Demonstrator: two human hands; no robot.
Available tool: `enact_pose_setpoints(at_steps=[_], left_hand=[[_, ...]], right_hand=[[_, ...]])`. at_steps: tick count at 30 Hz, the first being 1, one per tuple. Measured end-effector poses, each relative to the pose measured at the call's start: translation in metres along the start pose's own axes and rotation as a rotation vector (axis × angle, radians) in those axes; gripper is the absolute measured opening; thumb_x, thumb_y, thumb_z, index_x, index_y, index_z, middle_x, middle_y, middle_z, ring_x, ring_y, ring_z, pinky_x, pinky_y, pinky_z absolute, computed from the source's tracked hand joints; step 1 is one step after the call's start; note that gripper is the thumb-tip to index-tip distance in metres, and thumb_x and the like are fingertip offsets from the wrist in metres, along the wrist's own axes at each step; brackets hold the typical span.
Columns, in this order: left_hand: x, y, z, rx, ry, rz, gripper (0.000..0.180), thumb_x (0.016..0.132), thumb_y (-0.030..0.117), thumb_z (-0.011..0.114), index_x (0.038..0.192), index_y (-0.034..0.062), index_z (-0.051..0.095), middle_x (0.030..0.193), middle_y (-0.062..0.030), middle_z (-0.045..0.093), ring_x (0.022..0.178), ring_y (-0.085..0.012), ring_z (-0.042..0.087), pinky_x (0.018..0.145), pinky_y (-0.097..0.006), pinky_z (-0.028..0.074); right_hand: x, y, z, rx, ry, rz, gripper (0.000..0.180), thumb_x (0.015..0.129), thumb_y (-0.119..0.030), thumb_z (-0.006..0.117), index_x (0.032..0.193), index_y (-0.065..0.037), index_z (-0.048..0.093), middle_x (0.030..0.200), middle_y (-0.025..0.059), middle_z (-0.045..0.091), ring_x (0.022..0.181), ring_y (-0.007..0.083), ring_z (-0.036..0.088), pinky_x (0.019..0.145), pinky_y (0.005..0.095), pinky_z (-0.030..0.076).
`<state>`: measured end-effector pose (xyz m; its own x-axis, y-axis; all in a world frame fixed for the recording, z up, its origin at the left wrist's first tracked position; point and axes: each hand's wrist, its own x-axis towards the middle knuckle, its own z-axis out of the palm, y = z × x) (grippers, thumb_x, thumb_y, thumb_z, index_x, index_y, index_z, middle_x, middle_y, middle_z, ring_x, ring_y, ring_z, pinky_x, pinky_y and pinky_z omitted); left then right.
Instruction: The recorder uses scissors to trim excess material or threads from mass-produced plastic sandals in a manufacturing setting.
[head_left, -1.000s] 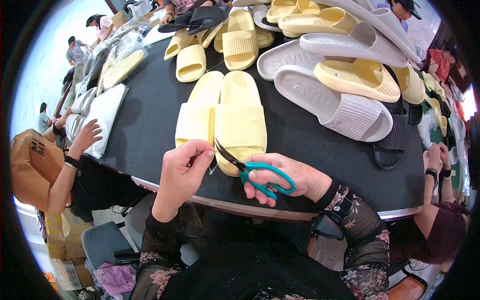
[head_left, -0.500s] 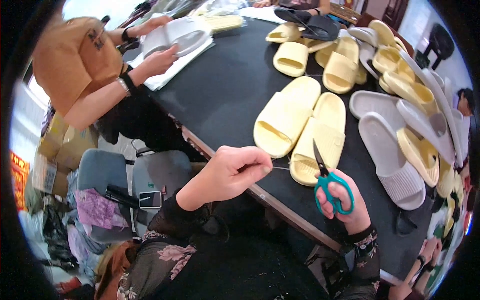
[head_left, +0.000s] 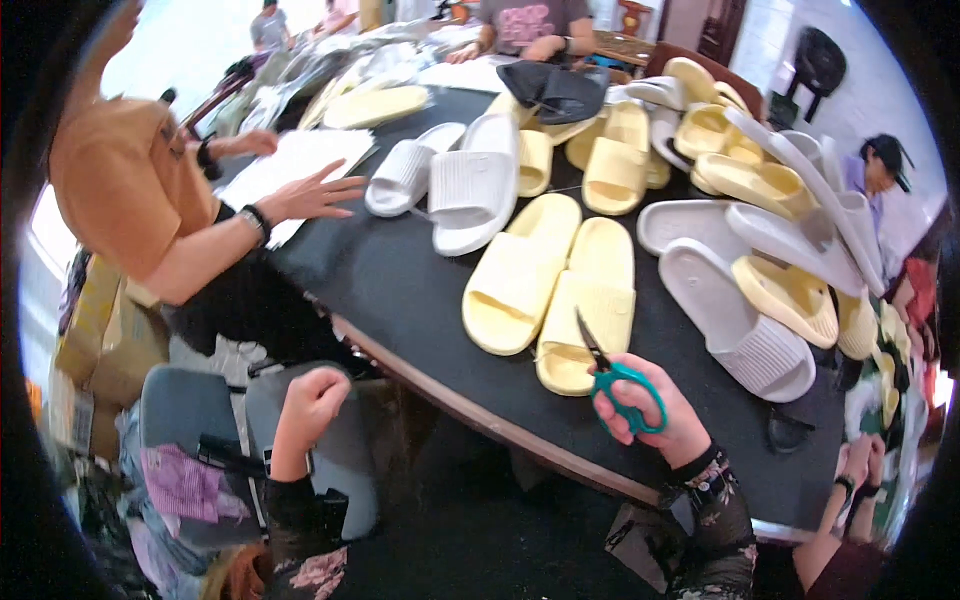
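My right hand (head_left: 675, 415) grips a pair of scissors with teal handles (head_left: 655, 400); the dark blades are slightly parted and point up and away. Their tips reach the near yellow slipper (head_left: 590, 305) in the picture, though I cannot tell whether they touch. Beside it lies another yellow slipper (head_left: 515, 285), also sole down on the black table (head_left: 395, 300). Off the table's edge, over a grey chair (head_left: 350, 480), my left hand (head_left: 312, 405) is closed with its fingers curled in. Whatever it may hold is hidden.
A co-worker in an orange shirt (head_left: 130, 180) stands at the left, near white sheets (head_left: 300, 165). Two light grey slippers (head_left: 475, 190) lie beyond the yellow pair. Grey and yellow slippers (head_left: 740, 310) are heaped at the right. Other people sit farther off.
My left hand has moved left and down from beside the yellow slippers to over the chair. The co-worker has let go of grey footwear; two grey slippers now lie on the table.
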<state>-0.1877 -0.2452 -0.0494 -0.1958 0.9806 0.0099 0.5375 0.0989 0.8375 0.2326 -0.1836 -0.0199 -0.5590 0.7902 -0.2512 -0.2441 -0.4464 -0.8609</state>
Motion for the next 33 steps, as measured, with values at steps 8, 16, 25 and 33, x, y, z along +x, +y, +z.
enact_pose_setpoints(at_steps=[8, 16, 25, 33], left_hand=[[-0.008, -0.095, 0.015, 0.298, -0.004, 0.006, 0.013, 0.076, 0.011, 0.061, 0.080, -0.0002, 0.065, 0.070, -0.0166, 0.064, 0.067, -0.0273, 0.064, 0.064, -0.034, 0.050], [-0.012, -0.127, 0.026, 0.613, -0.076, 0.010, 0.015, 0.077, 0.012, 0.059, 0.085, 0.0034, 0.067, 0.084, -0.0225, 0.064, 0.082, -0.0406, 0.062, 0.075, -0.046, 0.051], [0.013, -0.039, 0.001, 0.616, 0.257, 0.222, 0.019, 0.083, 0.009, 0.057, 0.098, 0.0002, 0.061, 0.093, -0.0186, 0.063, 0.090, -0.0345, 0.058, 0.079, -0.041, 0.045], [0.086, 0.104, 0.065, 0.243, -0.010, 0.650, 0.013, 0.081, 0.002, 0.059, 0.094, -0.0021, 0.060, 0.090, -0.0160, 0.063, 0.087, -0.0331, 0.060, 0.076, -0.036, 0.048]], right_hand=[[0.003, 0.000, -0.001, 0.001, -0.036, -0.003, 0.036, 0.088, -0.015, 0.060, 0.119, -0.001, 0.048, 0.075, 0.0056, 0.060, 0.052, 0.0090, 0.055, 0.040, 0.0213, 0.044], [0.000, -0.003, 0.000, -0.016, -0.026, -0.020, 0.033, 0.088, -0.016, 0.061, 0.115, -0.002, 0.051, 0.074, 0.0042, 0.060, 0.051, 0.0078, 0.055, 0.040, 0.0194, 0.043], [-0.003, -0.001, 0.000, -0.028, -0.038, -0.008, 0.038, 0.088, -0.023, 0.061, 0.118, -0.002, 0.049, 0.077, 0.0057, 0.060, 0.050, 0.0080, 0.054, 0.043, 0.0202, 0.043], [0.002, -0.001, -0.012, 0.063, 0.089, -0.153, 0.030, 0.090, -0.018, 0.058, 0.114, -0.003, 0.049, 0.074, 0.0023, 0.058, 0.053, 0.0069, 0.054, 0.041, 0.0201, 0.044]])
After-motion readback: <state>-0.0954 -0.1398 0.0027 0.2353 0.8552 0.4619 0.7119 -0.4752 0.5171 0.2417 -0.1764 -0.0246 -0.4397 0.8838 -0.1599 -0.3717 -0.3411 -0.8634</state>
